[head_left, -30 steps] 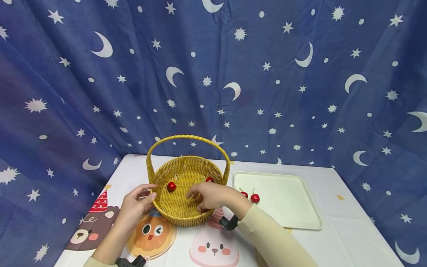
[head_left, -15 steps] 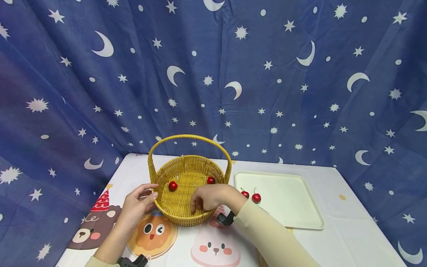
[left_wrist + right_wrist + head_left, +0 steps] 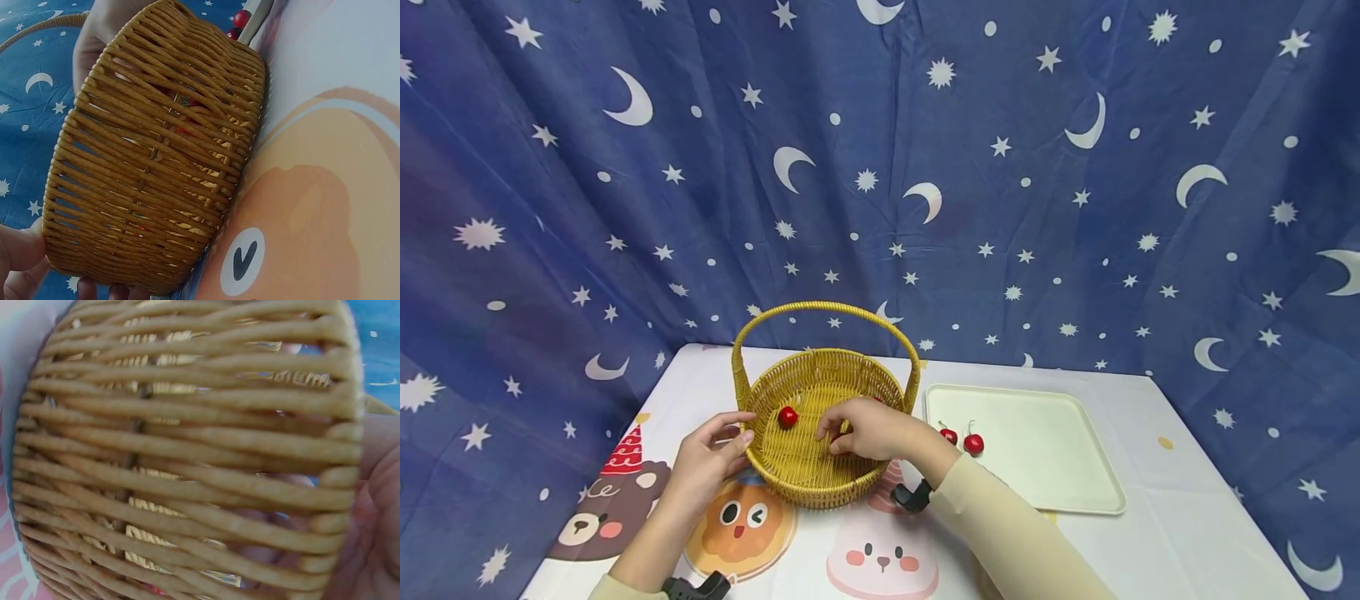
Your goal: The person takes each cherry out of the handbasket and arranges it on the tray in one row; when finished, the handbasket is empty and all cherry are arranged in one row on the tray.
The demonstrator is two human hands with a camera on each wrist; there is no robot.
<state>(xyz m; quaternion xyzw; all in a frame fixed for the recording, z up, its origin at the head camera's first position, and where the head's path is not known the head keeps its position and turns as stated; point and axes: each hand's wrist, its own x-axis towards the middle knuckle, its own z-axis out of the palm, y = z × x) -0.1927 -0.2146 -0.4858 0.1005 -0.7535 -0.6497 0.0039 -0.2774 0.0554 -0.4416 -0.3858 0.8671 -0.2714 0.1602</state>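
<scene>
A yellow wicker basket [image 3: 808, 497] with a tall arched handle stands at the middle-left of the table. My left hand [image 3: 711, 457] holds its left rim; in the left wrist view the thumb and fingertips lie against the weave. Inside the basket, my right hand [image 3: 876, 429] has its fingers curled and pinches a red cherry [image 3: 843, 433], mostly hidden by the fingers. Another cherry [image 3: 787, 417] lies on the left of the basket floor. A sliver of red shows behind the right hand. From the right wrist, the basket's woven wall [image 3: 187, 444] covers most of the hand.
A cream tray [image 3: 1045, 450] lies to the right of the basket, with two stemmed cherries [image 3: 973, 444] at its left side. The white tablecloth [image 3: 1180, 517] has cartoon prints. Behind the table hangs a blue curtain [image 3: 970, 208] with moons and stars.
My right hand dipped toward the basket's near side, then rose back toward the middle, now with red showing between its fingers. The left hand has stayed at the rim.
</scene>
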